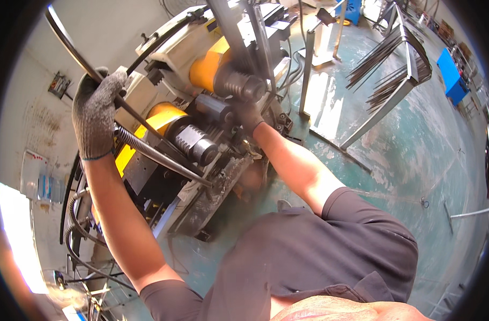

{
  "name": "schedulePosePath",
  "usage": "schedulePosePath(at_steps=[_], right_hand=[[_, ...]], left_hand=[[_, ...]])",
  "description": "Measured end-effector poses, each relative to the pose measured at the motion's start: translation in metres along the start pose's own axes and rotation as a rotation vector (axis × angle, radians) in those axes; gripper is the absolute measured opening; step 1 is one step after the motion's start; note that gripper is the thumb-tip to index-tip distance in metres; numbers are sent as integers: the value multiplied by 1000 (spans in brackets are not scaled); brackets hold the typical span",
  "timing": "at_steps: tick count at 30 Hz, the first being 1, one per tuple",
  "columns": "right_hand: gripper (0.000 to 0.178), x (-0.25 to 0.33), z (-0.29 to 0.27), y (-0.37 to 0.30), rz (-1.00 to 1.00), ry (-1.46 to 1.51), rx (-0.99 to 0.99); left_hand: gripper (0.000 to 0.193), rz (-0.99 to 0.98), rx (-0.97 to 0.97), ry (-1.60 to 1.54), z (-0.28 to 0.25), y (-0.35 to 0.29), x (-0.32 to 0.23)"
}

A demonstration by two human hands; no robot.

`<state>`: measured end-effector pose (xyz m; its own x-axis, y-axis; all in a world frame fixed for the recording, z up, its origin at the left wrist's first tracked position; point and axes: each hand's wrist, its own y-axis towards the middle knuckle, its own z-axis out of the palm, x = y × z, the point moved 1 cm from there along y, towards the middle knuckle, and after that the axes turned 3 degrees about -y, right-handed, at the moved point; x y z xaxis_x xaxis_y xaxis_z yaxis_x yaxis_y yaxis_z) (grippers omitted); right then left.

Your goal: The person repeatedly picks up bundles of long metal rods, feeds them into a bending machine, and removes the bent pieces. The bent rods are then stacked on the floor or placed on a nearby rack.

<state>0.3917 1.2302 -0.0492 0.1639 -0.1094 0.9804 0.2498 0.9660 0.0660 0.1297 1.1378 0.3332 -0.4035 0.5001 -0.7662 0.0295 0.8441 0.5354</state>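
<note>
My left hand (pixel 98 115), in a grey knit glove, is closed round a long, thin metal rod (pixel 68 43). The rod runs from the upper left down through the glove toward the machine (pixel 175 69). My right hand (pixel 246 114), also gloved, reaches in among the machine's parts, beside a dark cylindrical part (pixel 215 108) and below the upper ribbed roller (pixel 242 85). Its fingers are blurred and partly hidden. A second ribbed roller (pixel 193 143) sits lower left, behind a yellow collar (pixel 168 117). Near my left wrist, a coil-ridged bar (pixel 153 152) slants down to the right.
To the right, a metal rack (pixel 410 64) carries many thin dark rods (pixel 381 61) above the green floor (pixel 394 155). Blue boxes (pixel 452 76) stand farther off. Hoses (pixel 76 224) hang at the machine's left, near a pale wall (pixel 33 101).
</note>
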Motion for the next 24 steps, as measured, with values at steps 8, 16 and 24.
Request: schedulePosePath(at_steps=[8, 16, 24], right_hand=[[33, 32, 5, -20, 30, -31, -40], [33, -5, -10, 2, -420, -269, -63], [32, 1, -6, -5, -319, -117, -82]], left_hand=[[39, 10, -6, 12, -4, 4, 6], [38, 36, 18, 24, -4, 9, 4], [36, 127, 39, 189, -4, 24, -3]])
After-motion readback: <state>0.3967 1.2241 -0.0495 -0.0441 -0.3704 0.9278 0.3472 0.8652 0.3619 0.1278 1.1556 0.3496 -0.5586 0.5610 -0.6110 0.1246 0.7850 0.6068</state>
